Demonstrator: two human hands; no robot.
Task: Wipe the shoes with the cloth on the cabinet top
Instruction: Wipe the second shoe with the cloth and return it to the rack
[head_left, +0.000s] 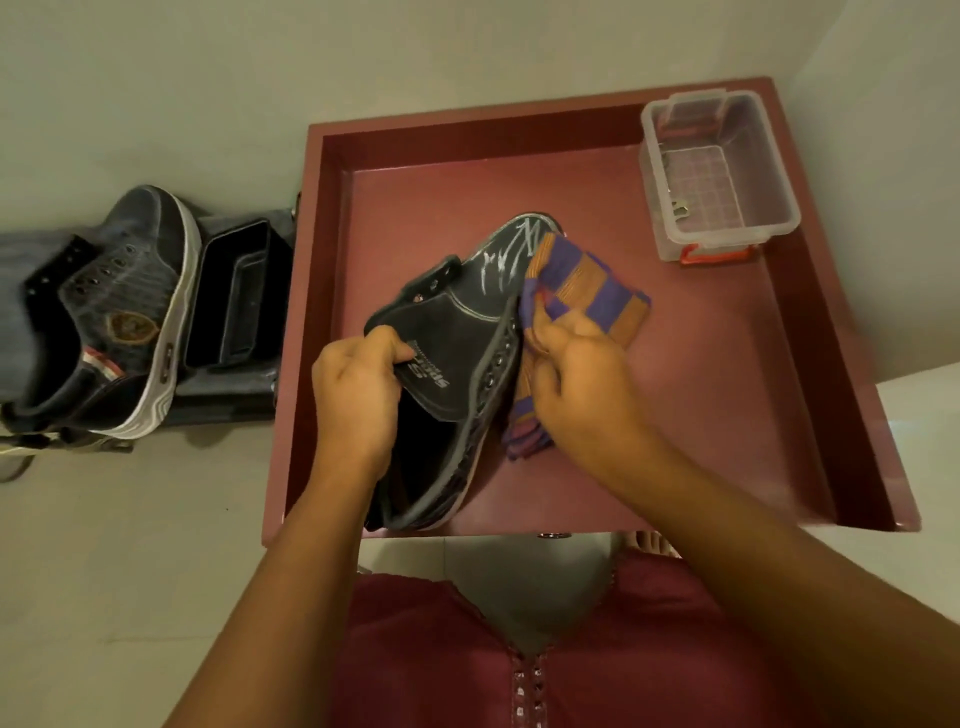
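Black shoe (457, 364) gripped by left hand (356, 395); right hand (576, 384) clutches striped cloth (582, 291) against it.

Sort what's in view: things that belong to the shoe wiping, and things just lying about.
In use: left hand gripping black shoe; right hand pressing purple-orange cloth to it; second shoe, waiting; cabinet top.

Lying about: clear plastic box; black tray.

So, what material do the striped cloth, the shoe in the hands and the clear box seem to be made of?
The striped cloth looks like woven cotton: ribbed, soft folds. The shoe seems matte suede or synthetic, with metal eyelets; it is hard to tell which. The clear box is see-through rigid plastic with red clips.
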